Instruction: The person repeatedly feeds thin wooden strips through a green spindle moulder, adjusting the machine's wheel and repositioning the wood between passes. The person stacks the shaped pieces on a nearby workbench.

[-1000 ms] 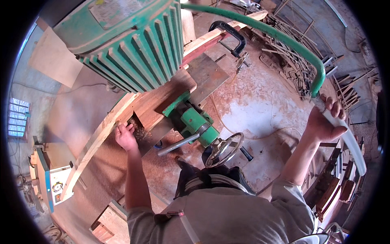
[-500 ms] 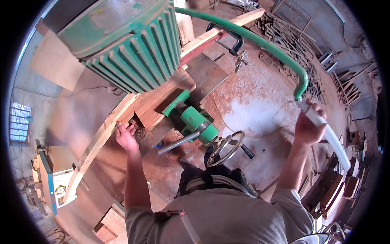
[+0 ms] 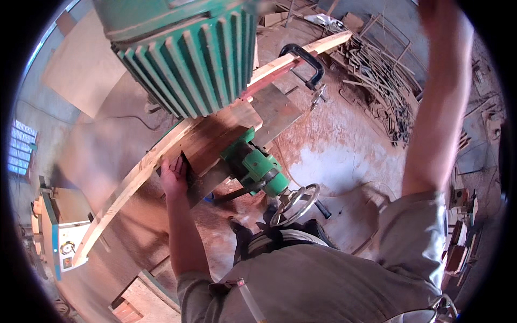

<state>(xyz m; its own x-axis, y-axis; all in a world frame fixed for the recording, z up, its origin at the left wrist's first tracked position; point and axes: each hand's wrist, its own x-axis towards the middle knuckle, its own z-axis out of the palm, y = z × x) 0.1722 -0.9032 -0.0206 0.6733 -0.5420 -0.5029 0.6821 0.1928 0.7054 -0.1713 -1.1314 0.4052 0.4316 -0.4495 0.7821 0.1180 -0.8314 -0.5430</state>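
We see the left hand [image 3: 175, 175], fingers partly bent, at the near edge of the long pale wooden beam [image 3: 129, 187] beside the reddish wooden block [image 3: 207, 140], dusty floor [image 3: 339, 156] open beyond the metal handwheel [image 3: 291, 198], but cannot tell whether it grips, nor how open the blurred, cropped right hand [image 3: 435, 13] is.

The person wears a grey-brown shirt [image 3: 312, 280] with short sleeves [image 3: 412, 229] and dark trousers [image 3: 243, 242]. A translucent, red-tipped strip [image 3: 249, 299] lies on the shirt.
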